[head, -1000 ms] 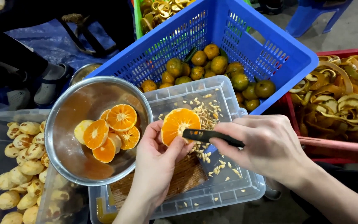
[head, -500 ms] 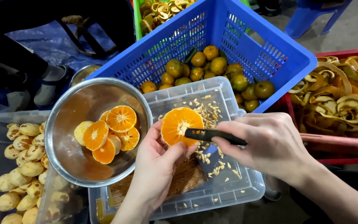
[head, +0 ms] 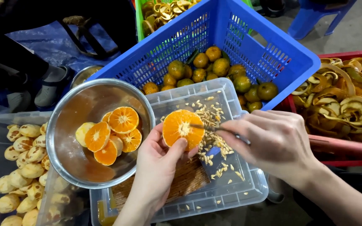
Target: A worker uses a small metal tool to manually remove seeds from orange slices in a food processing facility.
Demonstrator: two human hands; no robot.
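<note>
— What does the left hand (head: 158, 165) have?

— Its grip is closed around a peeled orange half with the cut face up (head: 183, 129), thumb on the near edge, fingers underneath. The half sits above a clear plastic lidded tub (head: 235, 190).

— And the right hand (head: 273, 142)?

— Its grip is pinched narrow on a thin dark-handled metal tool (head: 214, 129). The tip touches the cut face near the middle of the half. I cannot tell whether it is a knife or a pick.

— What lies on that tub?

— A scatter of pale seeds (head: 210, 125), thickest just beside the fruit, thinner toward the near corner.

— To the left?

— A round steel bowl (head: 70, 125) holding several peeled orange halves (head: 109, 136), cut faces up, touching one another. Beyond it, a clear tub of whole peeled pale fruit (head: 21, 167).

— Behind the hands?

— A blue plastic crate (head: 273, 54) with whole green-orange unpeeled citrus (head: 214, 69) in its low corner. On the right, a red crate (head: 340, 144) heaped with curled peel (head: 344, 104). Another green crate of peel (head: 160, 12) shows at the top.
</note>
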